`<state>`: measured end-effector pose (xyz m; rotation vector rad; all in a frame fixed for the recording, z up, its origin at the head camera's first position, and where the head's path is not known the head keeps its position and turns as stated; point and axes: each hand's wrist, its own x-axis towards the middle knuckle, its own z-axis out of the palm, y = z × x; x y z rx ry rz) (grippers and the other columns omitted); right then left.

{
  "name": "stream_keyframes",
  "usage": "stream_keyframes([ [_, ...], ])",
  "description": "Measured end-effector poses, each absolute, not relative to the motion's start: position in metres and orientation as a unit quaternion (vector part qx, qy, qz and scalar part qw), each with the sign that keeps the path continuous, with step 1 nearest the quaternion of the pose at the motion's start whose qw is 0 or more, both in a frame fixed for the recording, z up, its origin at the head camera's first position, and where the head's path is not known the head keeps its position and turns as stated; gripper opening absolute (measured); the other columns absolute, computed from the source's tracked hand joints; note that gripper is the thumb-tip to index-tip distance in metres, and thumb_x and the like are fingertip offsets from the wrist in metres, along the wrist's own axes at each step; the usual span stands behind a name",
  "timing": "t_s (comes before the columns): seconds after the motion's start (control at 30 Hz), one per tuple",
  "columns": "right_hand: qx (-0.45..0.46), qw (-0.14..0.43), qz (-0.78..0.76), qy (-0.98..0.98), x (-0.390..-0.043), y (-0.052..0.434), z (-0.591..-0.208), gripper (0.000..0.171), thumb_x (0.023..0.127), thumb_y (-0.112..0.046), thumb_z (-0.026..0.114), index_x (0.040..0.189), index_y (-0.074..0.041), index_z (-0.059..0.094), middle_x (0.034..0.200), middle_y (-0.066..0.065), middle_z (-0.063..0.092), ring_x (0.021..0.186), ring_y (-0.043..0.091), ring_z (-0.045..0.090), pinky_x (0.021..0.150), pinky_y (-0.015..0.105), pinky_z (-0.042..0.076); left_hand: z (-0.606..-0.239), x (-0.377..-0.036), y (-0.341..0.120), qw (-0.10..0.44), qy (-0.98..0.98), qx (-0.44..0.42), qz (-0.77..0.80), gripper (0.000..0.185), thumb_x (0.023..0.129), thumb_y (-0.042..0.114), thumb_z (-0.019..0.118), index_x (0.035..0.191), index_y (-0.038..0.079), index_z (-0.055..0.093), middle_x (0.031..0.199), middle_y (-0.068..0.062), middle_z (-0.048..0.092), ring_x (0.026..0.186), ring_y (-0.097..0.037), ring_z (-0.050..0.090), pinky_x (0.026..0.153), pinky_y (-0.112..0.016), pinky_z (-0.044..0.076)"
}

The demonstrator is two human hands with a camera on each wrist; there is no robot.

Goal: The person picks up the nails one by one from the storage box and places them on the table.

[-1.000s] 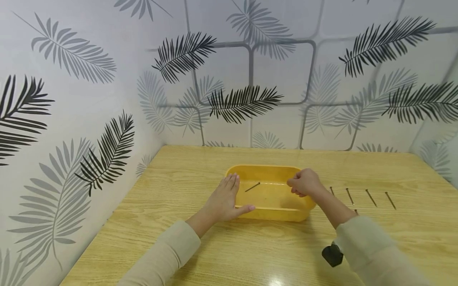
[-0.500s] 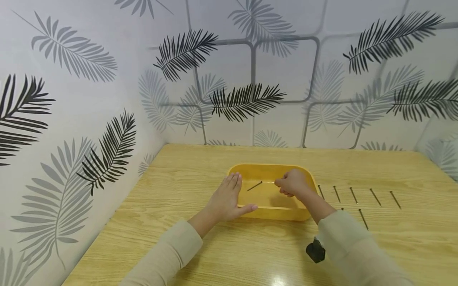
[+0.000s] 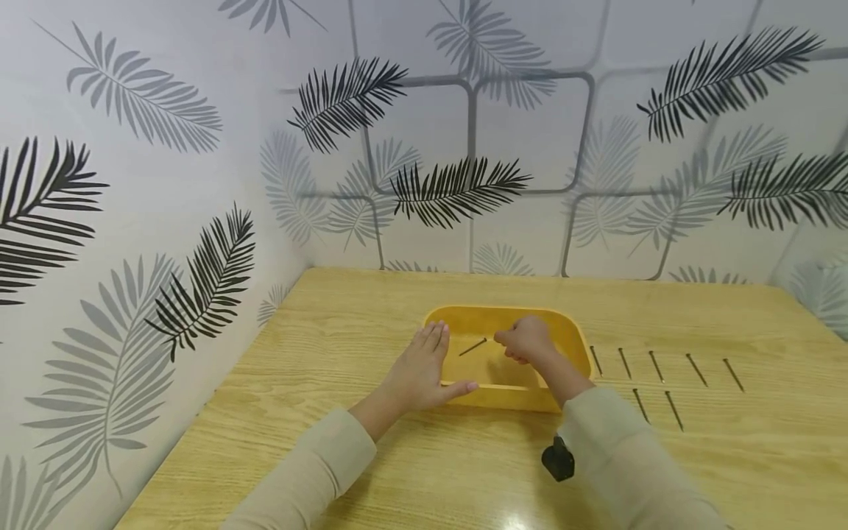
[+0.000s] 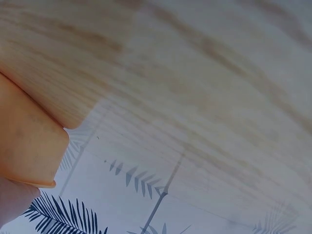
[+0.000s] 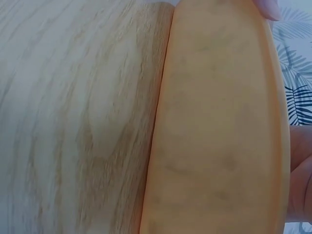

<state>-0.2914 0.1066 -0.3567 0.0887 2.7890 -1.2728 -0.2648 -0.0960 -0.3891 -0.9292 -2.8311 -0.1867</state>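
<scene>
A yellow plastic tray [image 3: 510,397] stands on the wooden table. My left hand [image 3: 416,368] rests on its left end, fingers straight over the side and thumb along the front rim. One dark nail [image 3: 473,347] lies slantwise on the tray floor. Just right of its head is my right hand [image 3: 526,340], inside the tray, fingers curled and no object showing between them. In the right wrist view the tray's front wall [image 5: 219,122] hides most of that hand [image 5: 301,175]. A bit of my left hand [image 4: 14,201] shows at the tray rim in the left wrist view.
Right of the tray, several nails [image 3: 656,366] lie apart in a row on the table [image 3: 318,338]. Two more nails [image 3: 673,411] lie nearer me. A black device [image 3: 558,460] sits under my right sleeve. Patterned walls [image 3: 424,243] border the table behind and at left.
My right hand has moved left inside the tray, from its right end to near the nail's head. More of the nails on the table show now. The left hand has stayed put.
</scene>
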Motion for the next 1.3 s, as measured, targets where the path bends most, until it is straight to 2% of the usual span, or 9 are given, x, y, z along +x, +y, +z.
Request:
stream_keyframes([
  [0.07,0.031,0.04,-0.415,0.909,-0.294,0.103,-0.358,0.041,0.083,-0.014,0.059,0.046,-0.013,0.042,0.048,0.004,0.056,0.042,0.008,0.046,0.045,0.019,0.044,-0.389,-0.265,-0.097,0.079,-0.945,-0.311,-0.062,0.103,0.085,0.076,0.023,0.143,-0.01,0.021,0.151,-0.025,0.019,0.142,-0.036,0.015,0.117,-0.044,0.016],
  [0.23,0.033,0.044,-0.416,0.908,-0.298,0.092,-0.362,0.047,0.083,-0.014,0.059,0.041,-0.015,0.037,0.043,0.0,0.05,0.038,0.008,0.042,0.042,0.018,0.041,-0.39,-0.266,-0.097,0.076,-0.948,-0.307,-0.042,0.098,0.088,0.07,0.031,0.144,-0.009,0.019,0.152,-0.024,0.017,0.143,-0.035,0.015,0.117,-0.042,0.016],
  [0.43,0.031,0.04,-0.414,0.909,-0.3,0.078,-0.362,0.044,0.082,-0.014,0.059,0.043,-0.014,0.039,0.042,-0.002,0.047,0.039,0.009,0.043,0.041,0.018,0.041,-0.389,-0.267,-0.097,0.079,-0.949,-0.304,-0.033,0.095,0.088,0.066,0.037,0.144,-0.009,0.02,0.152,-0.024,0.019,0.143,-0.034,0.016,0.117,-0.042,0.018],
  [0.7,0.037,0.056,-0.426,0.902,-0.306,0.07,-0.364,0.041,0.081,-0.013,0.058,0.045,-0.014,0.038,0.042,-0.001,0.045,0.038,0.009,0.041,0.038,0.017,0.036,-0.389,-0.267,-0.098,0.073,-0.95,-0.301,-0.029,0.095,0.088,0.067,0.036,0.144,-0.008,0.019,0.153,-0.022,0.017,0.143,-0.033,0.015,0.117,-0.041,0.017],
  [0.87,0.045,0.059,-0.416,0.906,-0.309,0.066,-0.365,0.033,0.081,-0.013,0.059,0.051,-0.009,0.046,0.045,0.001,0.049,0.039,0.01,0.046,0.039,0.018,0.039,-0.389,-0.266,-0.098,0.069,-0.951,-0.3,-0.035,0.094,0.088,0.065,0.04,0.145,-0.007,0.019,0.153,-0.022,0.017,0.143,-0.033,0.015,0.117,-0.041,0.017],
  [1.07,0.045,0.057,-0.396,0.915,-0.313,0.062,-0.367,0.027,0.082,-0.014,0.06,0.058,-0.003,0.055,0.048,0.004,0.053,0.041,0.011,0.049,0.041,0.02,0.044,-0.389,-0.266,-0.1,0.071,-0.952,-0.296,-0.03,0.095,0.088,0.066,0.039,0.145,-0.007,0.018,0.153,-0.022,0.016,0.143,-0.032,0.015,0.117,-0.041,0.016],
  [1.3,0.044,0.074,-0.38,0.921,-0.319,0.061,-0.372,0.033,0.081,-0.012,0.058,0.049,-0.006,0.051,0.039,-0.002,0.042,0.036,0.009,0.04,0.036,0.017,0.034,-0.387,-0.266,-0.1,0.071,-0.95,-0.302,-0.037,0.093,0.089,0.064,0.04,0.144,-0.008,0.019,0.152,-0.023,0.017,0.143,-0.033,0.016,0.117,-0.041,0.017],
])
